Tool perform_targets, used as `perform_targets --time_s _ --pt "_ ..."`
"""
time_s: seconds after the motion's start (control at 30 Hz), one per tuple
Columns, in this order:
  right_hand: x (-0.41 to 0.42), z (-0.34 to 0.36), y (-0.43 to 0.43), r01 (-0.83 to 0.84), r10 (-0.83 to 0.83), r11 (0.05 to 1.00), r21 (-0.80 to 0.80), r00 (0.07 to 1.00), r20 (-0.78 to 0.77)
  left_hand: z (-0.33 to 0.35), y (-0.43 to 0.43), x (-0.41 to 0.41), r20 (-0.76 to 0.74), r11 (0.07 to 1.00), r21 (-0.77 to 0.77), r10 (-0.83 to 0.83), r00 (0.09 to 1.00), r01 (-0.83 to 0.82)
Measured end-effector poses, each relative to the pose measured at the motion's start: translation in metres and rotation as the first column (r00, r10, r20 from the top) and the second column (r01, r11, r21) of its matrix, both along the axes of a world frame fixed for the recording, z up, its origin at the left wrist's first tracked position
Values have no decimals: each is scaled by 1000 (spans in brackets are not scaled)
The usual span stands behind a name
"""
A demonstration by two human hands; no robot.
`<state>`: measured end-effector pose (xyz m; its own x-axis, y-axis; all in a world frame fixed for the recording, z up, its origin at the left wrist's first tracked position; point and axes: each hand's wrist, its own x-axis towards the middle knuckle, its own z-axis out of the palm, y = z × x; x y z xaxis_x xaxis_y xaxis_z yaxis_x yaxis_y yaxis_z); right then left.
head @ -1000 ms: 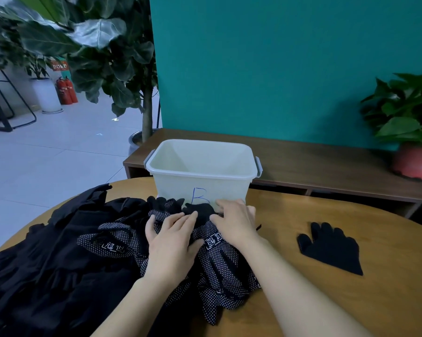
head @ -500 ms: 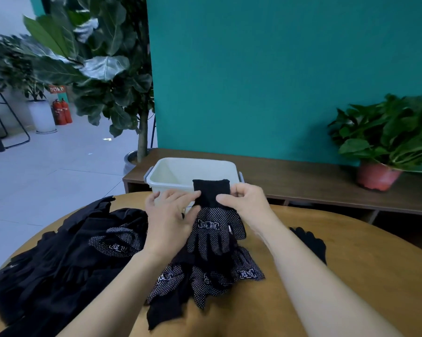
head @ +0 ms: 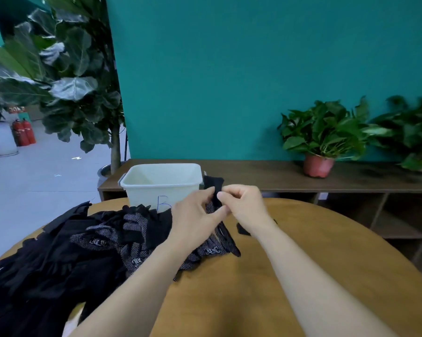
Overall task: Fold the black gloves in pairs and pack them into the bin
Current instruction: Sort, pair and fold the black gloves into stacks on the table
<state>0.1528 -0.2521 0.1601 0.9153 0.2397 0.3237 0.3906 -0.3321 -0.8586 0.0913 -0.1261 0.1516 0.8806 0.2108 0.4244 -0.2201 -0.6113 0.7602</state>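
1 round wooden table (head: 302,251) is seen, filling the lower frame. Its left half is covered by 1 big pile of black gloves (head: 59,259). The pile is too tangled for a count, but white-dotted palms w/ logo patches are shown on at least 3.

1 white bin (head: 161,183) is set at the table's far edge, just behind the pile. It stands upright w/ the open top up, and a blue "B" is written on its front wall.

2 bare hands are raised together just right of the bin's front corner. A glove (head: 216,188) is pinched btw. thumb and curled fingers of the left hand (head: 195,220). It is also gripped at the cuff end by the curled fingers of the right hand (head: 246,205).

The glove's long axis is held approx. vertical. The plain cuff is pointed up beside the bin's right rim, and the dotted finger end is hung down onto the table toward the person. It is seen edge-on, so whether 1 or 2 are held cannot be told.

1 lone black glove (head: 242,229) is laid flat on the table apart from the pile. It is mostly hidden by the right wrist, so its direction cannot be told.
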Motion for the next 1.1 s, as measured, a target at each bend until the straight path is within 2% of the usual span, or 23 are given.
perform_targets --time_s 0.1,0.17,0.27,0.3,0.37,0.43,0.5,0.6,0.67,0.73,0.9,0.97,1.1 --pt "-9 0 -18 -58 57 998 -28 997 -45 2 -15 -1 24 992 -119 -38 999 41" --pt "-10 0 -35 -51 51 999 -13 998 -21 1 -20 0 14 968 -247 -53 998 55" --pt "-7 -3 -63 110 -110 994 1 994 -16 4 -30 -1 -64 903 -422 -123 990 85" --pt "-6 -4 -73 112 -112 994 2 989 -96 5 -32 0 -98 872 -478 -167 981 101" --pt "-4 -8 -89 -17 25 999 29 944 -329 5 -35 2 -146 812 -565 -275 950 148" --pt "-2 -14 -102 -133 148 989 64 887 -438 0 -38 6 -169 761 -619 -372 913 196" --pt "0 -19 -112 -165 178 984 67 883 -434 -9 -39 12 -227 798 -567 -390 892 204" --pt "12 -26 -122 -159 125 986 -50 902 -414 -26 -38 27 -345 923 -334 -308 887 190" --pt "20 -26 -126 -158 104 982 -99 905 -413 -33 -39 40 -368 951 -239 -274 889 194" --pt "28 -23 -127 -127 77 987 -100 914 -399 -32 -42 53 -347 956 -221 -260 901 191" --pt "42 -16 -134 -74 39 989 -131 966 -254 -25 -54 73 -232 947 -223 -284 930 233" --pt "41 -34 -141 -75 20 965 -252 976 -215 -41 -55 70 -251 957 -135 -283 926 256" --pt "15 -103 -155 -29 6 838 -546 999 -43 -108 -59 45 -266 947 104 -268 926 304"
